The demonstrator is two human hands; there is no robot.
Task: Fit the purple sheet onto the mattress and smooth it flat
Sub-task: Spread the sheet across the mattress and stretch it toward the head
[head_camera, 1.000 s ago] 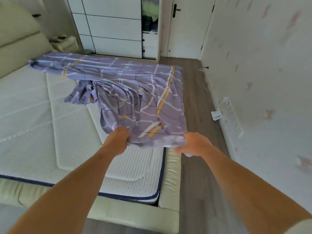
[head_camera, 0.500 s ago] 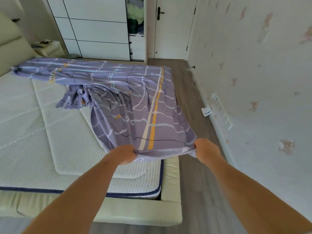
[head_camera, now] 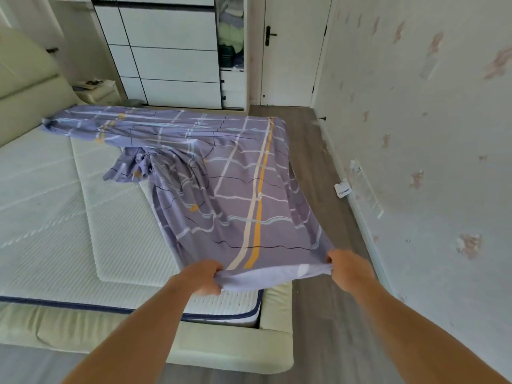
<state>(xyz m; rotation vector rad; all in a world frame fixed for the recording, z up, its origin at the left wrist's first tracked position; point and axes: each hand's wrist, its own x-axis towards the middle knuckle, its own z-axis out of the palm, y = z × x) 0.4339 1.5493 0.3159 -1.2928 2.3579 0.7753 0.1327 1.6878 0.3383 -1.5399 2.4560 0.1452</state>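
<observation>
The purple sheet [head_camera: 235, 189], checked with white and orange stripes, lies over the right side and far edge of the white quilted mattress [head_camera: 55, 217]. A crumpled bunch of it sits near the middle. My left hand [head_camera: 202, 275] and my right hand [head_camera: 349, 268] each grip the sheet's near edge. They hold it stretched and lifted above the mattress's near right corner. The sheet's right side hangs past the mattress edge. Most of the mattress on the left is bare.
The pale green bed frame [head_camera: 221, 347] runs along the foot. A narrow strip of wooden floor [head_camera: 318, 167] separates the bed from the wall on the right. A nightstand [head_camera: 97, 91], a white wardrobe [head_camera: 171, 51] and a closed door [head_camera: 291, 51] stand at the far end.
Both hands have pulled the sheet's near edge toward me and spread apart. The cloth between them is now wider and flatter. The view has shifted slightly.
</observation>
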